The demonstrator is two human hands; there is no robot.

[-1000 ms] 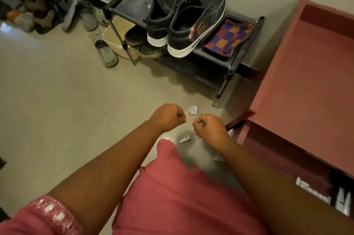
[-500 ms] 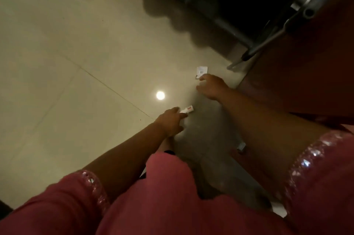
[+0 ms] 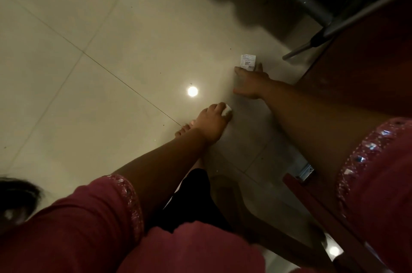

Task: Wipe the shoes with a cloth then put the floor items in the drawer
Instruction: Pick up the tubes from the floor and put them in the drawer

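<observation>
Since half a second earlier my left hand [image 3: 211, 120] had closed its fingers round the small white tube [image 3: 227, 110], lifting it off the tiled floor [image 3: 93, 27]. My right hand [image 3: 250, 82], fingers spread, touched the white paper packet [image 3: 247, 62] without yet gripping it. I judged both still bound for the red drawer [image 3: 312, 197], whose contents were out of view.

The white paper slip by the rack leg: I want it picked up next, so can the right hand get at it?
Probably yes: the right hand already touches the paper slip, with nothing between them.
</observation>
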